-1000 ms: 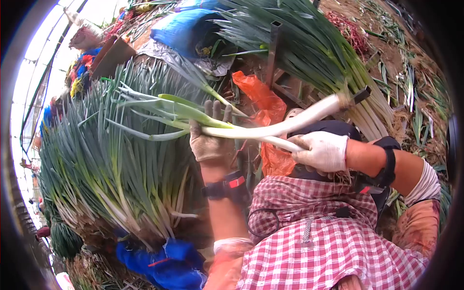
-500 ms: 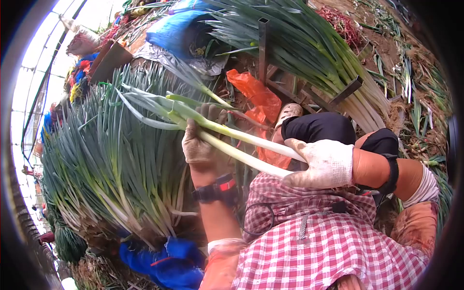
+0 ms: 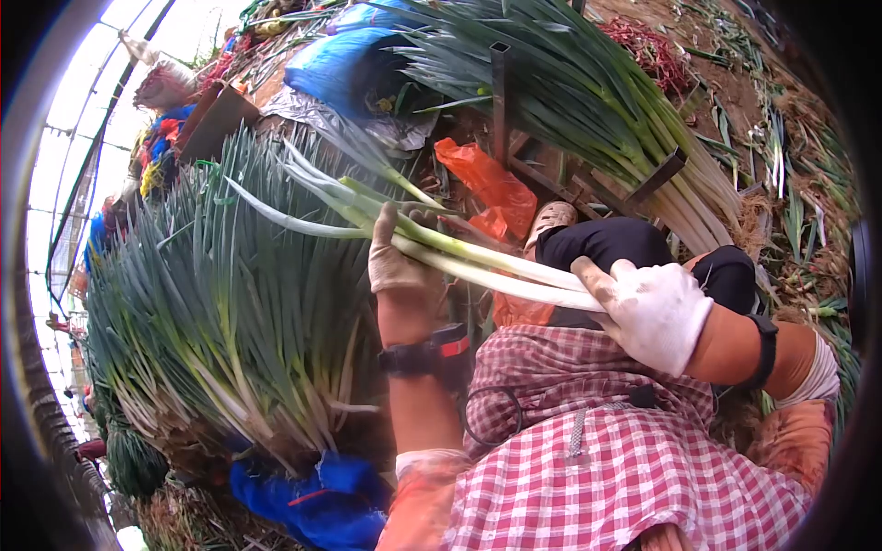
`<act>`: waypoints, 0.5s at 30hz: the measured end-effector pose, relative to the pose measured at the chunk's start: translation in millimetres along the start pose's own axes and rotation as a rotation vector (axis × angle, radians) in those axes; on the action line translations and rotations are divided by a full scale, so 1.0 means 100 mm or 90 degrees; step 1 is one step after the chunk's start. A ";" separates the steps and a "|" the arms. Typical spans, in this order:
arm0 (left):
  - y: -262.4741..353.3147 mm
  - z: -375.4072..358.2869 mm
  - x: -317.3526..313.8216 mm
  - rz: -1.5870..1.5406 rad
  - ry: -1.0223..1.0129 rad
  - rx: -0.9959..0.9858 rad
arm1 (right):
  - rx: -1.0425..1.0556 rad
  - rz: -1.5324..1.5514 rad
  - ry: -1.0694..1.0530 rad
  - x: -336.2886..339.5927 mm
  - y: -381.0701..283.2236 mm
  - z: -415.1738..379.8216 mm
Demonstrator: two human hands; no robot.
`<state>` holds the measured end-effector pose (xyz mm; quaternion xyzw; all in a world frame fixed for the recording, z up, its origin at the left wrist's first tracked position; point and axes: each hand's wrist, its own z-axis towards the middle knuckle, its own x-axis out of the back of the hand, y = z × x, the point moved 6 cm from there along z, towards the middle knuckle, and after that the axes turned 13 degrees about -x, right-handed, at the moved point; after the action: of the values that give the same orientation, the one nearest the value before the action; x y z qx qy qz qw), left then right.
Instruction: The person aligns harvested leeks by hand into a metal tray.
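Observation:
A few long green onions [image 3: 514, 283] stretch across the middle, with green leaves at left and white stems at right. My left hand [image 3: 397, 253], in a soiled glove, is wrapped round them where the leaves begin. At their white ends, the fingers of my gloved right hand [image 3: 657, 312] are closed, partly hiding the stem tips. Below and left of my left hand stands a big mass of green onions [image 3: 230, 303], leaves upward. Another large bundle [image 3: 588, 101] lies beyond my hands in a metal frame [image 3: 500, 101].
An orange plastic bag [image 3: 487, 188] lies between my foot and the standing onions. Blue plastic [image 3: 340, 69] is at the back, and blue cloth [image 3: 312, 496] at the lower left. Red ties [image 3: 648, 55] and leaf scraps cover the ground at right.
Both hands have shifted right with the green onions. My right hand has turned, its back now facing up more, and sits slightly higher along the white ends.

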<state>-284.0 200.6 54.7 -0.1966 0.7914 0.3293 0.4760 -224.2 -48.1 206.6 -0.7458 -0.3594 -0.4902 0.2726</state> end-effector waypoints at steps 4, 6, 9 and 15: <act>-0.11 0.02 -0.01 0.110 0.058 0.018 | 0.042 0.032 0.016 0.08 -0.01 -0.14; -0.07 -0.10 -0.25 0.070 -0.003 -0.070 | 0.014 0.006 -0.058 0.17 0.06 -0.13; 0.06 0.09 -0.19 -0.054 -0.150 -0.141 | 0.065 0.026 0.079 0.22 0.25 -0.28; 0.19 0.16 -0.33 -0.043 -0.198 -0.184 | -0.001 0.172 0.165 0.13 0.59 -0.48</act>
<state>-270.3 224.7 85.3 -0.2361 0.6457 0.4496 0.5703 -199.3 -115.8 233.1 -0.7180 -0.2176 -0.5415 0.3793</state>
